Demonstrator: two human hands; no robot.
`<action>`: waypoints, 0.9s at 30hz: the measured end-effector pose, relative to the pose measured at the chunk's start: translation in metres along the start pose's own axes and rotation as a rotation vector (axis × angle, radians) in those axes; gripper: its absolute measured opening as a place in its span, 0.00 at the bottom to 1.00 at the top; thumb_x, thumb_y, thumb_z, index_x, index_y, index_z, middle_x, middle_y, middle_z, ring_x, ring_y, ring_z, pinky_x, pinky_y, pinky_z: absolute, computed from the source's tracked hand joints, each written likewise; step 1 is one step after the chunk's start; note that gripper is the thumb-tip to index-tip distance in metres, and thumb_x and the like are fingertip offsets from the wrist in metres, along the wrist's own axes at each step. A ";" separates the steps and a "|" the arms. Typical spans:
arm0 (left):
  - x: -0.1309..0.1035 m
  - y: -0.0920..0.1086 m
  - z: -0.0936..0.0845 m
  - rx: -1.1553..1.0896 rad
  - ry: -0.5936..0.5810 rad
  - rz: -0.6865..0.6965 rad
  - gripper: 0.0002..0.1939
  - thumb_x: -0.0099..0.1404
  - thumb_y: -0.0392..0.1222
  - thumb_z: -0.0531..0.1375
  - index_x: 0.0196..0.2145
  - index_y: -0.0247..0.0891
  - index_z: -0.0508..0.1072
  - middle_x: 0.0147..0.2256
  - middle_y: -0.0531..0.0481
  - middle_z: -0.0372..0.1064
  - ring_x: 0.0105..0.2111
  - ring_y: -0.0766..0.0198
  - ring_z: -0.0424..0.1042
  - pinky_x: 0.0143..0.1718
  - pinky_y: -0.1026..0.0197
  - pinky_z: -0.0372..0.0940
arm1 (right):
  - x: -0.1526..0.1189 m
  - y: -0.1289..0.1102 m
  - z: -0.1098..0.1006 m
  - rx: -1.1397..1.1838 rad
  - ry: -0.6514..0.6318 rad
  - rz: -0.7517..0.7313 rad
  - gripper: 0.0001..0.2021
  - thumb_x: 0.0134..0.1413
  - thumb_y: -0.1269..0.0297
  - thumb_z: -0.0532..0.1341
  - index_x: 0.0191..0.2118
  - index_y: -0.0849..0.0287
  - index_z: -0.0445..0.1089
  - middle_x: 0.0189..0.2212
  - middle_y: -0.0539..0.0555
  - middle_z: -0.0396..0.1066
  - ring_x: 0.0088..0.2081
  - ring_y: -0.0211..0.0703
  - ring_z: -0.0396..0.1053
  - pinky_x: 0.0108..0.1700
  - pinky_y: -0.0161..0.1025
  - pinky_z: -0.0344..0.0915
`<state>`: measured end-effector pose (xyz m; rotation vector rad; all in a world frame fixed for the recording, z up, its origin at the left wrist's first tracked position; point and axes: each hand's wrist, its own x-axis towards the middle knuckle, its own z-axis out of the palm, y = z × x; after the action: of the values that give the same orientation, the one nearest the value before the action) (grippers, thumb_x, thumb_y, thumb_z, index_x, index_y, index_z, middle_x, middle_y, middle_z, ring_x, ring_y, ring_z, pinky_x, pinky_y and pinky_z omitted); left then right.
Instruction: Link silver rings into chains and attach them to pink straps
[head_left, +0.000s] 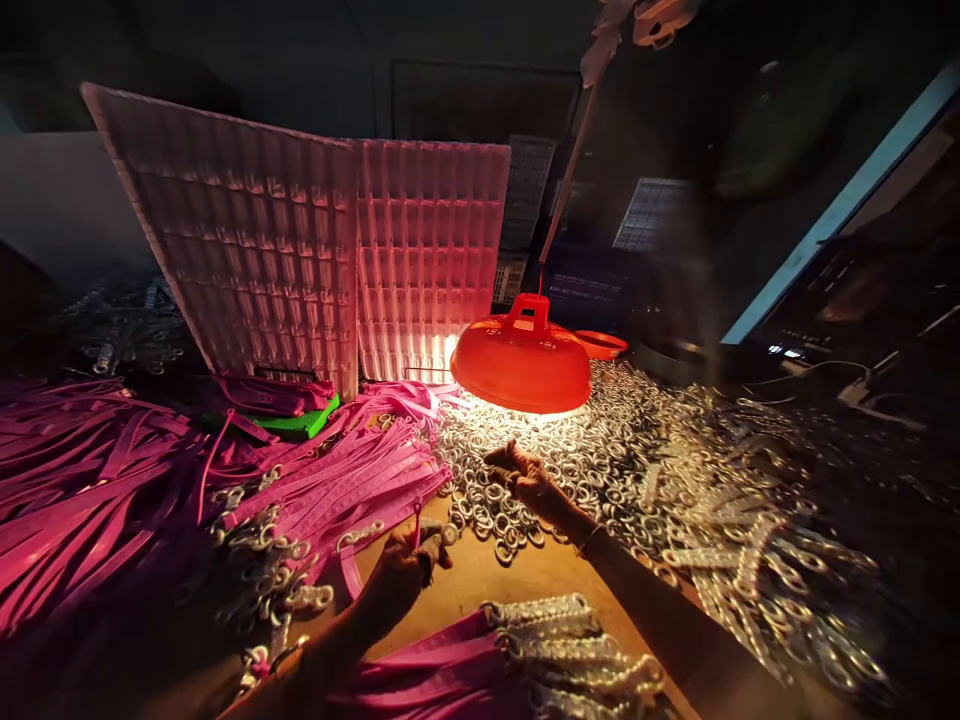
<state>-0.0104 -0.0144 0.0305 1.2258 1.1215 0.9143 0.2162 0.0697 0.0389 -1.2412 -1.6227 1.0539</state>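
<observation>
My left hand (412,560) is closed around a narrow pink strap (418,515), whose looped end sticks up above the fingers. A pale ring-like metal piece shows by its fingertips; whether the hand grips it I cannot tell. My right hand (523,475) reaches over a heap of small metal rings (555,440), its fingers stretched out and slightly apart at the near left side of the pile. No held piece can be made out in it. Between my forearms, at the bottom, lies a bundle of pink straps (442,660) with pale linked-chain ends (555,640).
A red hanging lamp (521,365) glows low over the rings. Two ribbed translucent panels (431,250) stand behind. More pink straps (82,470) and a green tray (311,422) lie left. Metal chain pieces (757,550) spread on the right. Bare tabletop (480,575) shows between the hands.
</observation>
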 end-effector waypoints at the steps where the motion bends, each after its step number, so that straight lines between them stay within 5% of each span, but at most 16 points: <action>1: -0.001 0.001 0.002 0.017 0.008 0.004 0.17 0.55 0.52 0.57 0.27 0.32 0.72 0.17 0.56 0.59 0.17 0.72 0.52 0.19 0.65 0.49 | -0.009 -0.003 0.005 0.044 -0.038 -0.002 0.11 0.48 0.60 0.60 0.36 0.61 0.68 0.32 0.54 0.70 0.33 0.41 0.68 0.36 0.38 0.66; 7: -0.006 0.012 0.008 0.047 0.039 0.090 0.17 0.53 0.51 0.58 0.33 0.33 0.71 0.21 0.52 0.65 0.19 0.71 0.55 0.21 0.65 0.51 | -0.044 -0.020 0.036 0.198 -0.209 0.021 0.09 0.45 0.65 0.61 0.34 0.61 0.69 0.27 0.51 0.68 0.28 0.37 0.66 0.29 0.34 0.63; 12: -0.011 0.015 0.010 0.075 -0.038 0.096 0.19 0.56 0.54 0.55 0.24 0.34 0.70 0.17 0.54 0.58 0.18 0.71 0.53 0.20 0.65 0.48 | -0.049 -0.023 0.052 0.204 -0.268 0.011 0.11 0.43 0.63 0.64 0.34 0.62 0.68 0.24 0.51 0.67 0.26 0.37 0.64 0.25 0.32 0.59; 18: 0.000 0.014 0.008 -0.018 -0.026 0.036 0.14 0.53 0.50 0.55 0.20 0.36 0.64 0.16 0.55 0.56 0.17 0.72 0.51 0.19 0.65 0.45 | -0.055 -0.020 0.069 0.223 -0.099 0.059 0.12 0.49 0.55 0.60 0.33 0.60 0.66 0.25 0.50 0.66 0.24 0.34 0.64 0.22 0.30 0.62; 22: 0.006 0.017 0.004 -0.106 -0.092 -0.043 0.06 0.50 0.42 0.55 0.21 0.38 0.63 0.16 0.56 0.56 0.16 0.72 0.51 0.19 0.65 0.45 | -0.059 -0.010 0.082 0.179 -0.127 0.196 0.16 0.47 0.50 0.60 0.30 0.60 0.63 0.24 0.49 0.64 0.19 0.34 0.63 0.14 0.28 0.59; 27: 0.021 0.013 -0.005 -0.130 -0.128 -0.043 0.06 0.46 0.37 0.57 0.17 0.38 0.61 0.16 0.57 0.54 0.18 0.72 0.51 0.19 0.65 0.44 | -0.053 0.004 0.092 0.227 -0.082 0.279 0.12 0.43 0.55 0.58 0.28 0.58 0.61 0.18 0.46 0.61 0.17 0.36 0.62 0.14 0.31 0.59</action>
<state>-0.0098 0.0091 0.0399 1.1334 0.9688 0.8509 0.1403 0.0059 0.0000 -1.3074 -1.3690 1.4366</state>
